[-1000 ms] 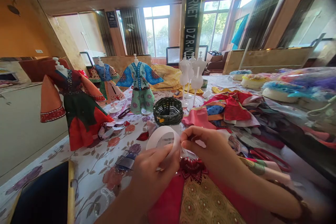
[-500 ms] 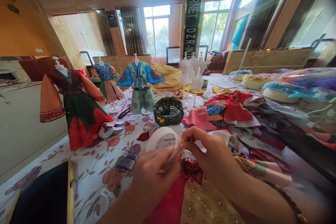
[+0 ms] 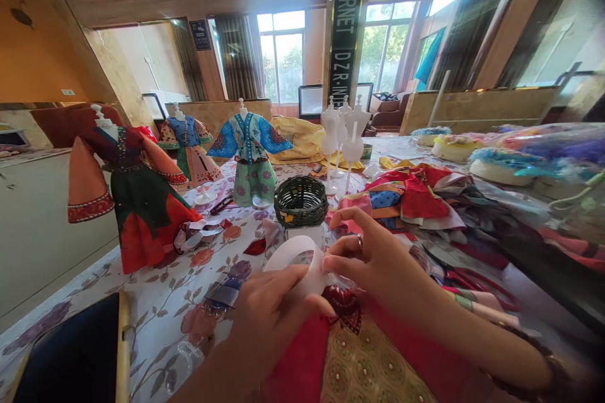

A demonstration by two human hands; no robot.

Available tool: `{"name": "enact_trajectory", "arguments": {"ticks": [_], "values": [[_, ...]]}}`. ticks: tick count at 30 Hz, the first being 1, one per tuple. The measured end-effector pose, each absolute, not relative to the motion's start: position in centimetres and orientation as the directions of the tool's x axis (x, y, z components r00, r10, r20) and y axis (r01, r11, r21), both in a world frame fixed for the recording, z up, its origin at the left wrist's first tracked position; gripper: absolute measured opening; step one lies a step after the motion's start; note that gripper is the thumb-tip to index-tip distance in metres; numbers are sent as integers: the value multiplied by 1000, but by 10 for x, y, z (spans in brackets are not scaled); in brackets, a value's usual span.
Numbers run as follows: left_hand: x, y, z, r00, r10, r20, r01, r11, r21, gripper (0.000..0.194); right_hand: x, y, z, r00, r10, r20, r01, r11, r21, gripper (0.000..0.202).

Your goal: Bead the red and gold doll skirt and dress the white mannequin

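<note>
A roll of whitish translucent tape (image 3: 288, 252) stands upright before me, gripped by my left hand (image 3: 269, 315), its thumb on the near side. My right hand (image 3: 373, 258) touches the roll's right edge with thumb and a finger pinched together; its index finger is raised. Whether a tape end lies in that pinch is too small to tell. Beneath the hands lies a garment with a red collar piece (image 3: 343, 305), a gold patterned panel (image 3: 373, 365) and deep pink cloth (image 3: 302, 359).
Beyond the roll sits a dark woven basket (image 3: 301, 201). Dressed mannequins, one in red and green (image 3: 142, 201), stand left; bare white mannequins (image 3: 352, 132) stand behind. A tablet (image 3: 75, 352) lies front left. Fabric pieces (image 3: 425, 198) and red scissors (image 3: 486, 283) lie right.
My right hand's index finger has lifted and its fingers have spread more. My left thumb has stretched to the right below the roll. The view has shifted slightly.
</note>
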State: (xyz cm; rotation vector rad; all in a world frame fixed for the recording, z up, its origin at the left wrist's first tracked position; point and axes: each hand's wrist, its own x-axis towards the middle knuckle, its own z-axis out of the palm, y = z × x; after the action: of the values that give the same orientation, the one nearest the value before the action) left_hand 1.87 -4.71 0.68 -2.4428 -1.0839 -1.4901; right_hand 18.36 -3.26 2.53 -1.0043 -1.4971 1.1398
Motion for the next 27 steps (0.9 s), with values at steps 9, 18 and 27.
{"name": "enact_trajectory", "arguments": {"ticks": [9, 18, 27], "values": [[22, -46, 4, 215, 592, 777, 573, -721, 391, 17, 182, -34, 21, -207, 947, 247, 58, 264, -963, 33], [22, -48, 8, 217, 721, 658, 505, -660, 557, 27, 184, -34, 19, -316, 927, 200, -124, 169, -978, 37], [20, -51, 6, 227, 726, 649, 519, -654, 550, 30, 193, -28, 29, -358, 932, 61, -234, -27, -972, 28]]}}
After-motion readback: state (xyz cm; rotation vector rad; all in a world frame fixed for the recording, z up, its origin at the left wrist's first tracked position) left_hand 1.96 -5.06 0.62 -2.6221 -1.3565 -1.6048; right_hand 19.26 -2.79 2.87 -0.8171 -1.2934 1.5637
